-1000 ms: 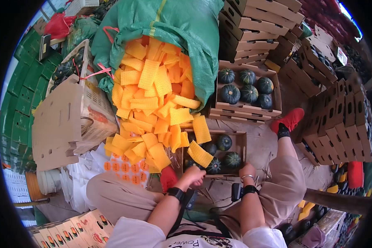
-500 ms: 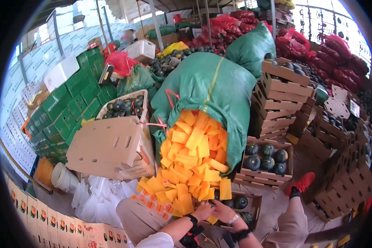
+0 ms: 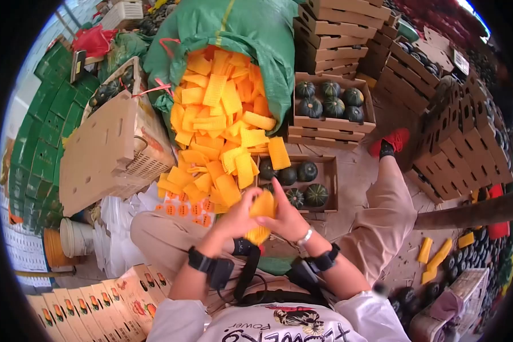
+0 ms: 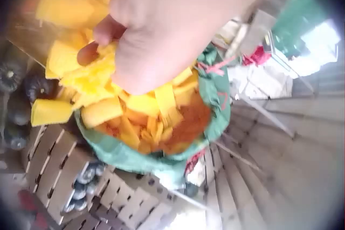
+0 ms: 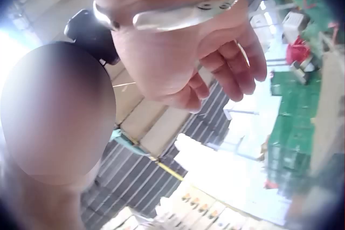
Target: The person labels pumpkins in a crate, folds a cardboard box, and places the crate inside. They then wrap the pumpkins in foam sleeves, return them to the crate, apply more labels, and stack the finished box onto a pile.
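Observation:
In the head view, my left hand (image 3: 237,218) grips a yellow foam net sleeve (image 3: 261,215) above my lap; whatever may be inside is hidden. Its curled fingers are against yellow netting (image 4: 91,81) in the left wrist view. My right hand (image 3: 289,218) is at the sleeve's other side, one finger pointing up and the thumb overlapping the sleeve. Seen by the right wrist camera, this hand (image 5: 183,63) has loosely extended fingers and a bare palm. Just beyond the hands, a cardboard box (image 3: 328,165) holds several dark green squashes (image 3: 308,171).
A green sack (image 3: 245,28) spills a heap of foam sleeves (image 3: 211,131) in front. Another squash box (image 3: 330,131) stands beyond, with stacked cartons (image 3: 461,148) at right. Left are a plastic crate (image 3: 154,154) under cardboard and a sheet of orange stickers (image 3: 183,208).
The hands came together at the sleeves beside the box, then drew back toward the lap with one sleeve. The head view tilted up, then down again.

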Available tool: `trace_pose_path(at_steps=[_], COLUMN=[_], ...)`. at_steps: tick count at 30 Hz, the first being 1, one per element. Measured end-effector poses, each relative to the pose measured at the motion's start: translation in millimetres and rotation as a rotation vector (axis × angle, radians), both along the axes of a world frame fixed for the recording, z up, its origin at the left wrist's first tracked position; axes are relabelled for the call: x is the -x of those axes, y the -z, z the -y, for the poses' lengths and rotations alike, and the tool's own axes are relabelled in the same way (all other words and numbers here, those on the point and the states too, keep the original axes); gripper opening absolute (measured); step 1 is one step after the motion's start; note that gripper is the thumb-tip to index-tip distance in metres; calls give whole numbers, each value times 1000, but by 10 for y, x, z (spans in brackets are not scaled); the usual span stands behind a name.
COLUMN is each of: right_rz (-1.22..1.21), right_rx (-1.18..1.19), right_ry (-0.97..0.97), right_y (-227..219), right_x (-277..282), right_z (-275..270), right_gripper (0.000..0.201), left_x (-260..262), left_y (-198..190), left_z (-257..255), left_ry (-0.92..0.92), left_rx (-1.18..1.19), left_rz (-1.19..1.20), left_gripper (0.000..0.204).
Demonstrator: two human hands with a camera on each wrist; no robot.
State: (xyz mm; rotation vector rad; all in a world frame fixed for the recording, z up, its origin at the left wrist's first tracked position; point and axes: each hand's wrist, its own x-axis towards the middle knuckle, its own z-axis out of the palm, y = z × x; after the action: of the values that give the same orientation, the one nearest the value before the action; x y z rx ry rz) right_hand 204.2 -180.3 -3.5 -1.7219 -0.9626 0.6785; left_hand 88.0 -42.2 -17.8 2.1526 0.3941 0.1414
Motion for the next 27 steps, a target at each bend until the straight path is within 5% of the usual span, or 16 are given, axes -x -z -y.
trace_pose_path(at_steps=[1,2,3,5,7,9,12,15,22,25,26,27], right_rz=[-520,-548,-576,-540,-527,-713,-962,-1030,-873,-608,-916,-1269], right_rx=[61,-12,-86,-1,97,108,188,236,267,223,-63,-351], right_ry=[-113,-70,-21,-72,-280,-235,-145,-336,-448,-88,54,58], right_y=[80,240,363,541,682,605,741,655,792,748,876,856], right_x=[-65,-38,-21,-75,-150,-175,-334,-276,-249,-362,-420,-477], right_z=[157,279,360,430,384,363,441,476,432,453,465,438], right_gripper=[85,87,88,74,63,46,36,31,16,16,17,20], left_x=[56,94,85,72,-7,-86,-91,-87,-104,-68,-52,-84], left_y=[55,184,3,45,275,255,44,405,324,438,469,436], left_z=[123,192,234,326,298,228,151,167,79,64,87,186], left_ry=[56,58,66,113,241,230,78,260,60,198,243,80], left_rx=[138,555,530,664,488,510,807,617,695,948,996,1098], left_rz=[-44,-106,-319,-110,43,-42,-445,-169,-297,-593,-558,-363], left_gripper=[60,66,73,71,57,45,26,19,22,22,25,23])
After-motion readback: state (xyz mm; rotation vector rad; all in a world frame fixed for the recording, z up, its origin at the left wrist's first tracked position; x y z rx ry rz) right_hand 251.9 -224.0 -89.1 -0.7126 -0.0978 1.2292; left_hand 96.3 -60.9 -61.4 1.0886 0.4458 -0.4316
